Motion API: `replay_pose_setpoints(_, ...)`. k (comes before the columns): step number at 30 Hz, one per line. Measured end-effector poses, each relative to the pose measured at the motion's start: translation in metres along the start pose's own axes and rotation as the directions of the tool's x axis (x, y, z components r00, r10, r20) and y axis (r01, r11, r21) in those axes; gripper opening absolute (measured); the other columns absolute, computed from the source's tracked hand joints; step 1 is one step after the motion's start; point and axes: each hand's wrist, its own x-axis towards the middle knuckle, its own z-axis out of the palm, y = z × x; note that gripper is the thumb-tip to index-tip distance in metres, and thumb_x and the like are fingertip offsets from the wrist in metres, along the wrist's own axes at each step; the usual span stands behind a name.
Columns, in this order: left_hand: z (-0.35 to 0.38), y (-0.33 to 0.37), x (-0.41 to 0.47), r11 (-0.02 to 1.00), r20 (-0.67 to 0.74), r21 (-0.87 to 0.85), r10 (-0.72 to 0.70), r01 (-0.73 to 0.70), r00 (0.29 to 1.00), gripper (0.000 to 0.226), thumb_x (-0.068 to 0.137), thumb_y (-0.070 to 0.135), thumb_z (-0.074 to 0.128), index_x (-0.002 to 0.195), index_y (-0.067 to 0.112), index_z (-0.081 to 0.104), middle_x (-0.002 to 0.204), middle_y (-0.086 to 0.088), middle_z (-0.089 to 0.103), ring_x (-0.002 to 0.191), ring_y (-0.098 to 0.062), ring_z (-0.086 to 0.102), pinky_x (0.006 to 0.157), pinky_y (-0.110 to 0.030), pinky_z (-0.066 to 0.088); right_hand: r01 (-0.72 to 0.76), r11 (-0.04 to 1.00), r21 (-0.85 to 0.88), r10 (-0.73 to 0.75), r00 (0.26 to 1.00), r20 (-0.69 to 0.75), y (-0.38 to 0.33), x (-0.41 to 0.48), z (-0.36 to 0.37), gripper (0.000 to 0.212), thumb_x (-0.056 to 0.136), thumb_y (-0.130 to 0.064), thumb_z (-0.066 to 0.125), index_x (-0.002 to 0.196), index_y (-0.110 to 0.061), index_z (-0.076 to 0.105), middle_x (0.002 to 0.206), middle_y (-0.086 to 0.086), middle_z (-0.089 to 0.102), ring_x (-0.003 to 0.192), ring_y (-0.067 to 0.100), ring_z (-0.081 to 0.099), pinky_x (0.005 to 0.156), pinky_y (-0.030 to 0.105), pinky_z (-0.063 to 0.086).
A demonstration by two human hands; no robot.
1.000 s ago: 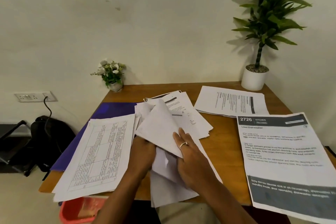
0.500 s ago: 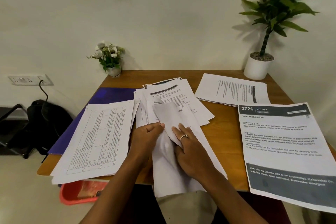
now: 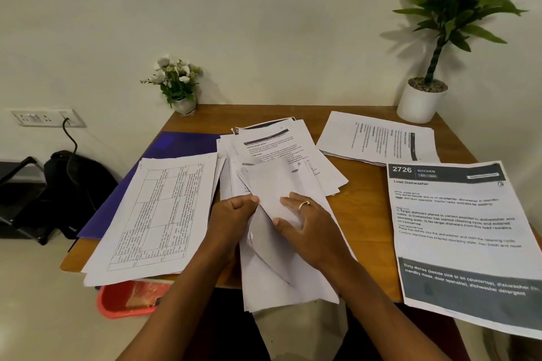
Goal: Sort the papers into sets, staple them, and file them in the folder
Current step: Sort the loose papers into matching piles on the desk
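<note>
A loose heap of white papers (image 3: 272, 182) lies in the middle of the wooden table (image 3: 366, 202). My left hand (image 3: 234, 214) pinches the left edge of a lifted blank sheet in that heap. My right hand (image 3: 308, 226), wearing a ring, grips the same sheet from the right, thumb under its edge. A sheet with a printed table (image 3: 158, 214) lies on the blue folder (image 3: 179, 145) at the left. Another printed stack (image 3: 378, 138) sits at the back right, and a "Load Dishwasher" page (image 3: 457, 231) lies at the right. No stapler is visible.
A small white flower pot (image 3: 180, 88) stands at the table's back left corner and a tall plant in a white pot (image 3: 422, 99) at the back right. A red basket (image 3: 129, 299) sits on the floor under the front left edge. A black bag (image 3: 76, 184) lies by the wall.
The lifted sheet has come down lower and flatter over the heap. My left hand has moved up onto its left edge. The view has tilted slightly downward.
</note>
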Motion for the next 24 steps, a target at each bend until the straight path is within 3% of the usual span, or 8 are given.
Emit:
replay_pose_setpoints(12, 0.000, 0.002, 0.003, 0.998, -0.011, 0.004, -0.068, 0.068, 0.998, 0.019, 0.098, 0.024, 0.068, 0.110, 0.015, 0.078, 0.096, 0.003, 0.080, 0.089, -0.015, 0.077, 0.069, -0.022, 0.059, 0.003, 1.000, 0.022, -0.002, 1.000, -0.024, -0.005, 0.001, -0.008, 0.064, 0.089, -0.063, 0.061, 0.143, -0.029, 0.055, 0.152, -0.009, 0.050, 0.139, 0.014, 0.047, 0.114, 0.040, 0.043)
replay_pose_setpoints(16, 0.001, 0.005, 0.002, 0.997, -0.016, 0.005, -0.082, 0.082, 0.997, 0.012, 0.097, 0.023, 0.067, 0.094, 0.019, 0.077, 0.083, 0.006, 0.080, 0.069, -0.005, 0.074, 0.054, -0.014, 0.054, 0.000, 0.999, 0.042, 0.002, 0.999, -0.036, -0.006, 0.001, -0.009, 0.063, 0.089, -0.062, 0.063, 0.142, -0.028, 0.055, 0.150, -0.009, 0.052, 0.137, 0.014, 0.049, 0.113, 0.039, 0.045)
replay_pose_setpoints(19, 0.003, 0.007, 0.001, 0.996, -0.046, 0.044, -0.075, 0.077, 0.996, 0.018, 0.096, 0.025, 0.067, 0.082, 0.020, 0.076, 0.069, 0.007, 0.076, 0.060, -0.008, 0.071, 0.047, -0.013, 0.050, -0.010, 0.998, 0.057, 0.013, 0.999, -0.051, -0.008, 0.001, -0.009, 0.064, 0.088, -0.060, 0.066, 0.142, -0.028, 0.055, 0.148, -0.009, 0.054, 0.134, 0.013, 0.051, 0.110, 0.035, 0.046)
replay_pose_setpoints(22, 0.003, 0.006, 0.001, 0.989, -0.077, 0.142, -0.025, 0.036, 0.997, 0.023, 0.096, 0.027, 0.068, 0.076, 0.021, 0.076, 0.067, 0.009, 0.075, 0.061, -0.007, 0.071, 0.050, -0.012, 0.051, -0.029, 0.998, 0.060, 0.033, 0.997, -0.067, -0.010, 0.002, -0.010, 0.064, 0.087, -0.058, 0.070, 0.142, -0.028, 0.055, 0.147, -0.009, 0.054, 0.133, 0.013, 0.052, 0.107, 0.034, 0.047)
replay_pose_setpoints(24, 0.003, 0.006, -0.001, 0.976, -0.083, 0.215, 0.002, 0.016, 0.997, 0.025, 0.096, 0.029, 0.068, 0.075, 0.020, 0.078, 0.070, 0.007, 0.076, 0.072, -0.014, 0.072, 0.060, -0.019, 0.054, -0.046, 0.998, 0.051, 0.050, 0.996, -0.080, -0.011, 0.004, -0.011, 0.066, 0.085, -0.058, 0.071, 0.142, -0.028, 0.054, 0.148, -0.009, 0.054, 0.134, 0.014, 0.051, 0.107, 0.035, 0.048)
